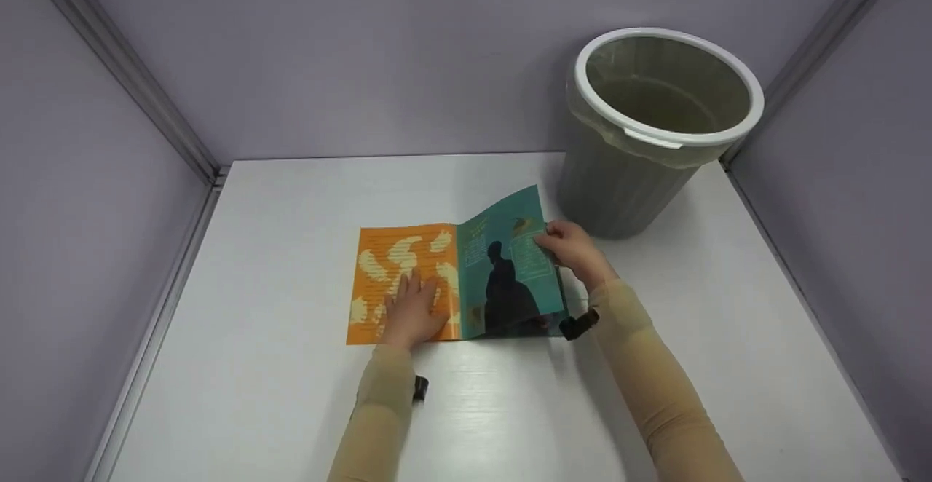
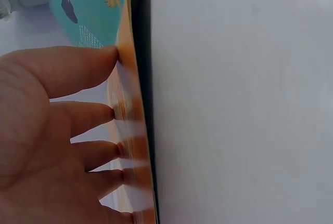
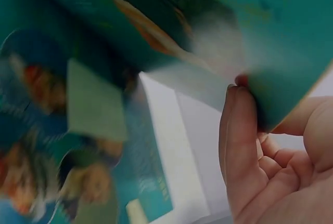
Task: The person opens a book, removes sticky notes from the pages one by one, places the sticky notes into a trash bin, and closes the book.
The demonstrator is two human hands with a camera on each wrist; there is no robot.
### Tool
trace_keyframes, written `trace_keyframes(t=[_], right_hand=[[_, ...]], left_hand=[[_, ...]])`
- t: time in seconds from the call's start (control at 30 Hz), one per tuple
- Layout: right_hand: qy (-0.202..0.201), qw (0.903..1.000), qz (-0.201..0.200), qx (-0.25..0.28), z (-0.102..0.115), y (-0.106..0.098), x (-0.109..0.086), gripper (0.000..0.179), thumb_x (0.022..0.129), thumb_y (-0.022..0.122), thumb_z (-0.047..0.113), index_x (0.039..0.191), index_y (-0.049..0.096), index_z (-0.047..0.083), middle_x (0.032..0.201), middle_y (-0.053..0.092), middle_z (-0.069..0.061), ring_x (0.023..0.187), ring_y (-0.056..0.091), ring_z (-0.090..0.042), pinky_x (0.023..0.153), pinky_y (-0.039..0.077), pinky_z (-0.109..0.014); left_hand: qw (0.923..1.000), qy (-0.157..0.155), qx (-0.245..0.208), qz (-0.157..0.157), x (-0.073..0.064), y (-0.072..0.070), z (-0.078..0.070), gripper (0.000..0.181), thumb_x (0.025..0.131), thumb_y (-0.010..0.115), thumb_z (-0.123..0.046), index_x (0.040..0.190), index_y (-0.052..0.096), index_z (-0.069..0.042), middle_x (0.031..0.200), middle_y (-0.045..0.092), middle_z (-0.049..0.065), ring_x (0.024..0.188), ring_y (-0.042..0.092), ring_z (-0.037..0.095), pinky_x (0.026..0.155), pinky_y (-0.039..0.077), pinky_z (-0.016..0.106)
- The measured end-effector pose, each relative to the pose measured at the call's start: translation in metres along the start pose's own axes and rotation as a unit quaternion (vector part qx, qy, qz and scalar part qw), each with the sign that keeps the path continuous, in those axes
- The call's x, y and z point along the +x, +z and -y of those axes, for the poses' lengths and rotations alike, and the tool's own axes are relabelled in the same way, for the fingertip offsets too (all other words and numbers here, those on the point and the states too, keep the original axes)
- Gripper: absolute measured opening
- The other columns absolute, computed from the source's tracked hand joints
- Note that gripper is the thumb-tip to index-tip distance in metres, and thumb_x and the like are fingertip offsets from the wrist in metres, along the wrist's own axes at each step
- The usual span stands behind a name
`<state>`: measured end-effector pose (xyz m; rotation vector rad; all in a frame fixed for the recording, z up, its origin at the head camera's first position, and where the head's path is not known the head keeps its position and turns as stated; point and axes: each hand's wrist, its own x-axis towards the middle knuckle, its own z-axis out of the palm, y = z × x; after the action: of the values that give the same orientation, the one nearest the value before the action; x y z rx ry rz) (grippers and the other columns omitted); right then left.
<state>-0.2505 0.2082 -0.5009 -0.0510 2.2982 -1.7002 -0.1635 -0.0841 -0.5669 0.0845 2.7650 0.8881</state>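
An open booklet (image 1: 473, 249) lies on the white table, its left page orange with pale patches, its right page teal with a dark figure. My left hand (image 1: 413, 314) rests on the orange page (image 2: 127, 146) with straight, spread fingers whose tips touch the paper. At the booklet's right edge my right hand (image 1: 571, 249) pinches the teal page (image 3: 291, 42) between thumb and fingers. That page is lifted and curves up from the fold. Under it, in the right wrist view, another teal page with round pictures (image 3: 88, 182) shows, blurred.
A tall grey bin (image 1: 619, 183) with a white rim and a liner bag stands at the back right, close behind my right hand. Grey-lilac panels (image 1: 378, 60) wall in the white table (image 1: 291, 198) at the back and both sides.
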Motion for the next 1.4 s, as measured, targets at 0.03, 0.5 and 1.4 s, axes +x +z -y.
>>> trace_keyframes(t=[0.03, 0.5, 1.4], right_hand=[[-0.009, 0.9999, 0.002, 0.004, 0.003, -0.001, -0.001, 0.03, 0.099, 0.059, 0.012, 0.079, 0.036, 0.007, 0.067, 0.029, 0.001, 0.058, 0.031, -0.012, 0.057, 0.032, -0.027], [-0.046, 0.9986, 0.025, 0.009, 0.038, 0.016, -0.009, 0.011, 0.1, 0.056, 0.01, 0.098, 0.052, 0.0, 0.075, 0.044, -0.001, 0.062, 0.04, -0.012, 0.059, 0.041, -0.027], [-0.035, 0.9975, 0.057, 0.024, 0.059, 0.081, -0.003, 0.019, 0.097, 0.058, 0.016, 0.107, 0.051, 0.002, 0.089, 0.051, -0.007, 0.074, 0.058, -0.017, 0.077, 0.058, -0.038]], left_hand=[[1.0, 0.005, -0.001, -0.001, 0.0, 0.001, -0.002, 0.065, 0.095, 0.065, -0.028, 0.152, 0.04, -0.011, 0.162, 0.013, 0.021, 0.148, 0.004, 0.043, 0.112, 0.004, 0.069], [0.9922, 0.077, -0.096, -0.021, -0.012, -0.02, -0.05, 0.065, 0.101, 0.057, -0.036, 0.151, 0.036, 0.0, 0.155, 0.031, 0.025, 0.144, 0.029, 0.038, 0.115, 0.025, 0.052], [0.988, 0.078, -0.015, -0.133, -0.036, -0.056, -0.125, 0.023, 0.089, 0.072, -0.019, 0.094, 0.062, 0.001, 0.067, 0.051, 0.003, 0.057, 0.052, 0.017, 0.051, 0.046, 0.03]])
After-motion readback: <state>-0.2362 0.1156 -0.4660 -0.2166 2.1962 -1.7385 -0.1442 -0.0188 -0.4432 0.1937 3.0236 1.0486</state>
